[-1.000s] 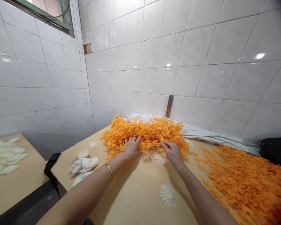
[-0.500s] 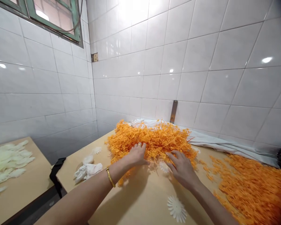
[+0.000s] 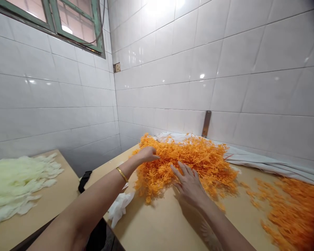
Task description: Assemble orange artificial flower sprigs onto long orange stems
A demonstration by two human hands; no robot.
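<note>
A loose heap of thin orange sprigs [image 3: 199, 158], which look like artificial flower stems, lies on the table in front of me. My left hand [image 3: 146, 154], with a gold bangle [image 3: 122, 174] on the wrist, is at the heap's upper left. Its fingers curl into the sprigs, their tips partly hidden. At the heap's front edge is my right hand [image 3: 189, 183], palm down, fingers spread, grasping nothing. A pale daisy-like petal disc [image 3: 207, 233] lies blurred beside my right forearm.
More orange pieces [image 3: 295, 212] are spread at the right. A crumpled white cloth [image 3: 121, 205] sits by the table's left edge. Pale cloth [image 3: 267, 165] runs along the tiled wall. On a separate table at left lie pale green-white petal-like pieces [image 3: 18, 184].
My left hand has moved left and up across the heap, its fingers now curled. My right hand has shifted slightly left, fingers spread. The view has turned left.
</note>
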